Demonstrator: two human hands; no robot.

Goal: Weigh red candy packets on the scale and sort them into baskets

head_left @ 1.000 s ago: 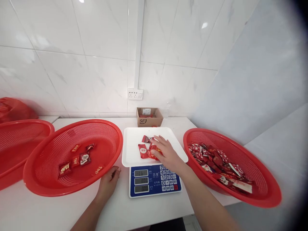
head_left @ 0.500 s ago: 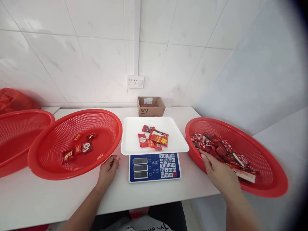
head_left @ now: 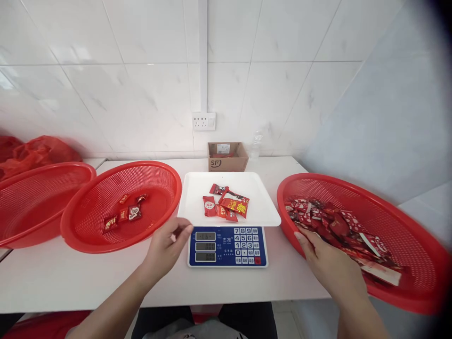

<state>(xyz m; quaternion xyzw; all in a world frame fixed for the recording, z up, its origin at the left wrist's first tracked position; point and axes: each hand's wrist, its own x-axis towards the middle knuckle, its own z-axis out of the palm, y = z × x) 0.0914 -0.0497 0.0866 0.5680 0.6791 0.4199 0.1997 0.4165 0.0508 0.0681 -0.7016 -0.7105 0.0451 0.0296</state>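
A blue-faced scale [head_left: 228,246] carries a white tray [head_left: 197,188] with several red candy packets [head_left: 226,205]. My left hand [head_left: 165,247] hovers by the tray's front left corner with its fingers loosely curled and nothing in them. My right hand [head_left: 330,266] reaches over the near rim of the right red basket [head_left: 416,235], fingers stretched onto the heap of red and white candy packets [head_left: 335,226]; I cannot see any packet held. The middle red basket [head_left: 155,221] holds a few packets [head_left: 127,214].
A third red basket [head_left: 31,207] sits at far left with a red plastic bag [head_left: 38,150] behind it. A small cardboard box [head_left: 226,157] stands at the wall under a socket [head_left: 204,121]. The white counter's front edge [head_left: 176,301] runs just before my arms.
My right hand left the tray, where it set down packets, and went into the right basket. My left hand lifted off the counter toward the tray's corner. The view shifted slightly.
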